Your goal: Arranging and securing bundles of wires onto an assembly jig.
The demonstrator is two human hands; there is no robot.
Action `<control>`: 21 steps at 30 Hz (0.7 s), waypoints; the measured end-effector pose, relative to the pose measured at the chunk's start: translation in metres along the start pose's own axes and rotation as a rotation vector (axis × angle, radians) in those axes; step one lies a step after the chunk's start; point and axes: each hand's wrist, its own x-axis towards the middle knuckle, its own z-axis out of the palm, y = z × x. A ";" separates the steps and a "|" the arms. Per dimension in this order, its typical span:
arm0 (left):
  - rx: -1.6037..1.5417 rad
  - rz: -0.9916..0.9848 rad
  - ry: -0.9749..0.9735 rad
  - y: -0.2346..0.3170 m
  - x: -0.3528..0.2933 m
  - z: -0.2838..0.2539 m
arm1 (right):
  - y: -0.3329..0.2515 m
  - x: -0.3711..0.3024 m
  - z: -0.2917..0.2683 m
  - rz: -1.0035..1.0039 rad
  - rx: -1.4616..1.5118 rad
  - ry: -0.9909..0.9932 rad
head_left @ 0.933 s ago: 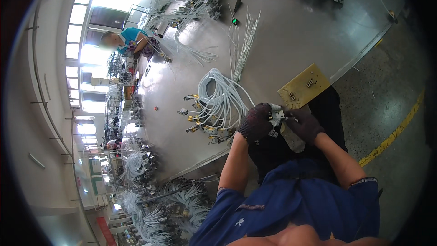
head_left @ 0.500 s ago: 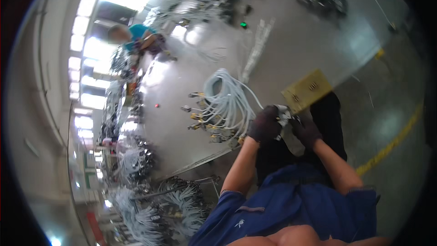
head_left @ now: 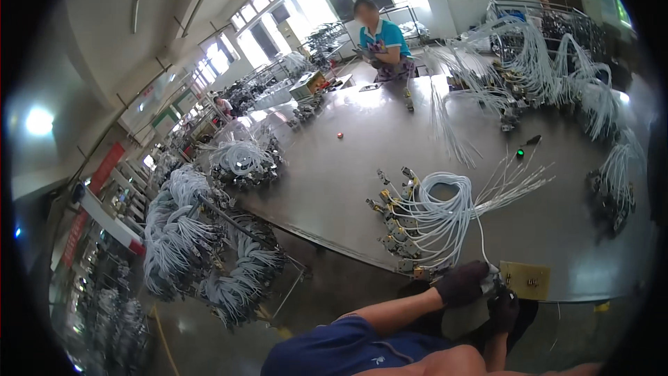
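In dark gloves, my hands are at the table's front edge. My left hand (head_left: 462, 284) is closed around a silvery metal connector (head_left: 491, 283) with a white cable running up from it. My right hand (head_left: 502, 310) closes on the connector's lower side; its fingers partly hide it. Right beside them lies a yellowish board (head_left: 536, 278) bearing small metal parts. The white cable leads back to a coiled bundle of white cables (head_left: 456, 219) on the table, with several metal and yellow connectors (head_left: 400, 237) at its left ends.
On the grey metal table (head_left: 334, 188) are a small red object (head_left: 340, 136) and a green-lit object (head_left: 520, 153). Cable heaps (head_left: 557, 63) crowd the far right. A cable-laden rack (head_left: 209, 237) stands left of the table. Across it, a person in a turquoise shirt (head_left: 390, 38) stands.
My view has tilted up and turned, showing more of the room and the far side of the table. Both hands stay together at the connector beside the yellowish board.
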 end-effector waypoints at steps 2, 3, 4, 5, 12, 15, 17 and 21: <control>-0.106 0.013 0.005 0.001 -0.001 0.005 | 0.007 0.002 0.003 -0.023 0.083 0.007; -0.161 -0.002 -0.014 0.001 -0.001 0.007 | 0.011 0.003 0.005 -0.040 0.136 0.008; -0.190 -0.024 -0.033 0.001 0.000 0.008 | 0.016 0.004 0.004 -0.056 0.187 0.011; -0.216 -0.057 -0.066 -0.001 0.001 0.008 | 0.020 0.004 0.004 -0.082 0.144 -0.003; -0.202 -0.111 -0.124 -0.014 0.007 0.011 | 0.005 -0.006 0.012 -0.050 0.140 0.007; -0.168 -0.187 -0.091 -0.018 0.007 0.012 | -0.008 -0.012 0.021 0.014 0.219 0.027; -0.261 -0.107 0.048 -0.021 0.006 0.010 | -0.012 -0.018 0.023 -0.074 0.188 0.011; -0.199 -0.270 -0.129 -0.030 0.002 -0.007 | -0.028 -0.025 0.014 -0.559 -0.728 -0.035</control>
